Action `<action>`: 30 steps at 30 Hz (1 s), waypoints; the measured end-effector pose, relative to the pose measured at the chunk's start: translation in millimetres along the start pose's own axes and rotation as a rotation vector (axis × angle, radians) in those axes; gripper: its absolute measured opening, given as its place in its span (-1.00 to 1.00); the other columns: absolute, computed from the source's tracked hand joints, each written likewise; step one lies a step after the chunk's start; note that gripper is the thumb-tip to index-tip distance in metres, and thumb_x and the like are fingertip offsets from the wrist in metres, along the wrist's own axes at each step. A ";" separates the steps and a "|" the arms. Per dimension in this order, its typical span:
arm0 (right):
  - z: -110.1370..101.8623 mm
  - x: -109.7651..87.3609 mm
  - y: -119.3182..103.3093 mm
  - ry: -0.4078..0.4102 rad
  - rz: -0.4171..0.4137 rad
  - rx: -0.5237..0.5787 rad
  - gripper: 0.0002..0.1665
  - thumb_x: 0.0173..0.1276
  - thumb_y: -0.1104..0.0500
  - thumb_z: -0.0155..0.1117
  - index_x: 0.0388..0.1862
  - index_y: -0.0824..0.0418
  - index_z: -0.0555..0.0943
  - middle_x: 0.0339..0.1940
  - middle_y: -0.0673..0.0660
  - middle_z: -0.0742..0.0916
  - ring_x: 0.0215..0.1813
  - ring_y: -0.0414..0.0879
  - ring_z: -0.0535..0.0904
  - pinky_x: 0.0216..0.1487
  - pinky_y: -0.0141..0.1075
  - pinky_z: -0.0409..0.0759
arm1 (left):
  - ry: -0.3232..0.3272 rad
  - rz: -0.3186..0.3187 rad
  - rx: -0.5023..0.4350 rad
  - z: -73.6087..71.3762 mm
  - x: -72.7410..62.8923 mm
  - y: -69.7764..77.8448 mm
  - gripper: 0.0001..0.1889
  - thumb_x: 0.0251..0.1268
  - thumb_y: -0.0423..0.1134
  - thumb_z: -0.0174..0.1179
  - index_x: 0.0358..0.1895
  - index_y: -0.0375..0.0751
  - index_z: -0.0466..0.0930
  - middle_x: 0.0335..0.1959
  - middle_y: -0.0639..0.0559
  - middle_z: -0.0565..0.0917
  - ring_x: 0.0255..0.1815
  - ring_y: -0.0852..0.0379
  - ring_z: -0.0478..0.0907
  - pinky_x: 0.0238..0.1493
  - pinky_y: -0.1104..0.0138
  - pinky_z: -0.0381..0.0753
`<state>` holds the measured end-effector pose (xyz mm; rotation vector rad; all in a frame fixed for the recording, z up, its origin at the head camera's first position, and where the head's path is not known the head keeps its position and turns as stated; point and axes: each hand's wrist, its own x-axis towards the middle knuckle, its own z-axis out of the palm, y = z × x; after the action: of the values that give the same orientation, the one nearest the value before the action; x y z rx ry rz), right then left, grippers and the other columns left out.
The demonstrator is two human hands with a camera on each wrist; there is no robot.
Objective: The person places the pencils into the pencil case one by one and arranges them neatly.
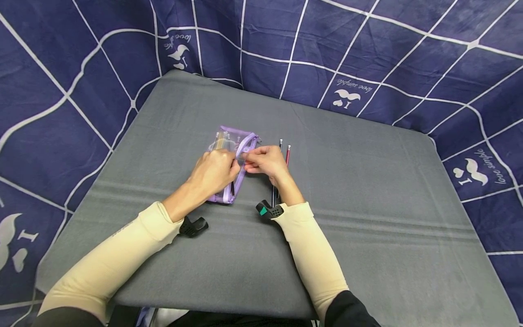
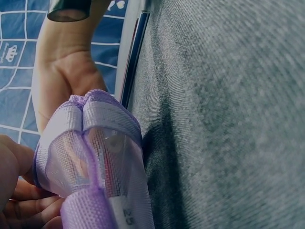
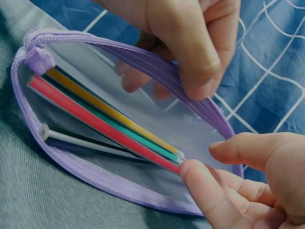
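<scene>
A clear mesh pencil pouch [image 1: 229, 141] with purple trim lies at mid-table, its zip mouth gaping in the right wrist view. My left hand [image 1: 214, 168] pinches one purple rim of the mouth, thumb outside and fingers seen through the mesh. At the mouth's other end is my right hand [image 3: 248, 181], thumb and forefinger apart, the thumb over one end of a red pencil [image 3: 105, 124]. Beside it inside lie a yellow pencil [image 3: 114, 112], a green pencil [image 3: 128, 133] and a dark pencil with a pale end [image 3: 86, 143].
To the right of the pouch, a dark pencil [image 1: 273, 195] and a red pencil [image 1: 288, 154] lie on the grey tabletop [image 1: 367, 204], partly under my right wrist. A blue checked cloth [image 1: 265, 41] hangs around the table's far sides.
</scene>
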<state>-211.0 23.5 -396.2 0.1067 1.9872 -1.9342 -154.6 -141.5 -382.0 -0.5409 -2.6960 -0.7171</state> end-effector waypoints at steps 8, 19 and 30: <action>-14.7 -3.4 -2.1 0.017 -0.003 -0.011 -0.88 0.24 0.44 0.32 -0.26 0.52 0.61 -0.44 0.31 0.72 -0.58 -0.14 0.67 -0.43 -0.35 0.66 | 0.004 -0.004 -0.004 -0.2 0.2 0.5 -0.75 0.15 -0.38 0.11 -0.67 -0.16 0.39 -0.64 -0.05 0.48 -0.65 -0.06 0.49 -0.59 0.05 0.53; -37.5 -7.2 -0.4 0.058 0.002 -0.020 -0.89 0.22 0.46 0.32 -0.27 0.49 0.62 -0.26 0.44 0.73 -0.58 -0.14 0.67 -0.44 -0.34 0.66 | 0.000 -0.009 -0.002 0.2 -0.5 -0.2 -0.76 0.16 -0.36 0.11 -0.66 -0.17 0.42 -0.62 -0.06 0.49 -0.64 -0.08 0.50 -0.59 0.03 0.53; -65.7 -10.9 3.7 0.089 -0.004 -0.033 -0.91 0.22 0.47 0.31 -0.29 0.47 0.60 -0.36 0.30 0.75 -0.59 -0.15 0.67 -0.47 -0.37 0.64 | 0.006 -0.013 -0.007 0.0 -0.8 0.2 -0.76 0.13 -0.36 0.08 -0.68 -0.15 0.39 -0.64 -0.04 0.46 -0.65 -0.06 0.47 -0.60 0.03 0.52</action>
<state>-213.2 90.2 -396.7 0.1838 2.0764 -1.9295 -153.8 -141.5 -382.2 -0.5230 -2.6953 -0.7302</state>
